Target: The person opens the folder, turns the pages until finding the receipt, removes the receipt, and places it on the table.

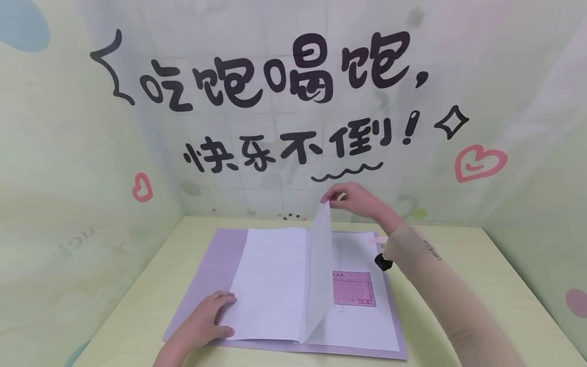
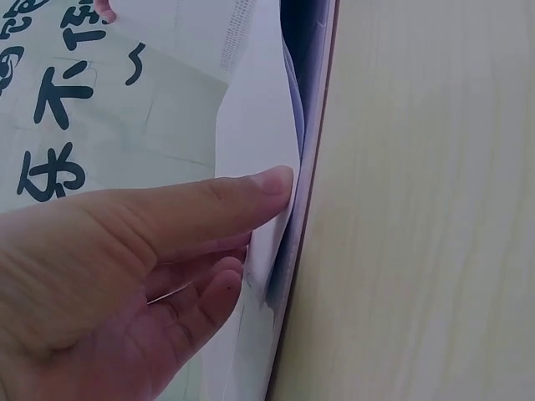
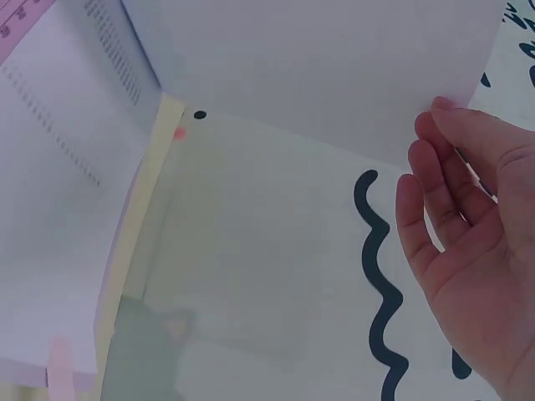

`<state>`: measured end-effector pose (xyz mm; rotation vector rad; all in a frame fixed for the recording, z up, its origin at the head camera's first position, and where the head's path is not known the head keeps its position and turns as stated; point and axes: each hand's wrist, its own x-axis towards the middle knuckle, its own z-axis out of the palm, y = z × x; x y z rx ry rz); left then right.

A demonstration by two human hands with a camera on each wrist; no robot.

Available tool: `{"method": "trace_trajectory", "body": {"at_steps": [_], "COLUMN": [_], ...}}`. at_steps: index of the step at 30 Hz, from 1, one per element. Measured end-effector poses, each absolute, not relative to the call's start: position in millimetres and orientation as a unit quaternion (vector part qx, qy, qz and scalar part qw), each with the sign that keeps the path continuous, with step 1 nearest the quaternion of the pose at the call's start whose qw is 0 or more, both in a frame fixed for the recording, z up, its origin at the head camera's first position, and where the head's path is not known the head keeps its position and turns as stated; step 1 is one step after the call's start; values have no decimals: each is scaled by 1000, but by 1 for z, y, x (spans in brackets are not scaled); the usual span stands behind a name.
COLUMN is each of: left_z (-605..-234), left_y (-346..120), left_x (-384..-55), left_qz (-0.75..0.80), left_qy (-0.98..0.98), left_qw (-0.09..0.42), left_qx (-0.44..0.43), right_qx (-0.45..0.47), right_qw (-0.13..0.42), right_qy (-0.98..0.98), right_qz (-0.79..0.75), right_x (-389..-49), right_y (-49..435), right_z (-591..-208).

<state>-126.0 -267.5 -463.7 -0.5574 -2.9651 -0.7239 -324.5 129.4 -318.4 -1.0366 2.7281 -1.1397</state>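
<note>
A booklet with a lilac cover [image 1: 220,265] lies open on the table, its left page [image 1: 275,280] flat and white. My right hand [image 1: 350,198] pinches the top outer corner of a raised page [image 1: 321,270] between thumb and fingertips. That page stands nearly upright at the spine; the right wrist view shows the same page [image 3: 318,67] in the grip. Beneath it, the right-hand page [image 1: 362,331] carries a pink printed grid [image 1: 355,289], partly hidden. My left hand [image 1: 202,318] rests on the left page's lower outer corner, with its thumb [image 2: 226,205] along the bottom edge.
The pale wood table [image 1: 495,285] extends to both sides. Behind it hangs a light backdrop [image 1: 257,199] with black lettering and hearts. A small black object [image 1: 383,262] and a pink strip [image 1: 378,239] show beside my right sleeve [image 1: 440,285].
</note>
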Motion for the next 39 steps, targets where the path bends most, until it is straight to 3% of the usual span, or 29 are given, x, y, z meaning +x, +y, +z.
{"method": "trace_trajectory", "body": {"at_steps": [16,27,39], "left_z": [-466,-467,-466], "left_y": [-272,-273,-275], "left_x": [-127,-127,-127], "left_qz": [-275,-247,-246], "left_qy": [-939,-946,-949], "left_qw": [8,28,30], "left_qx": [-208,-206,-194], "right_qx": [-338,-369,-383], "right_qw": [-7,-27,16], "right_qy": [852,834,841], "right_qz": [-400,-410,-381], "right_x": [-333,-334,-326], "right_y": [53,4,-28], "right_z": [-324,-341,-371]}}
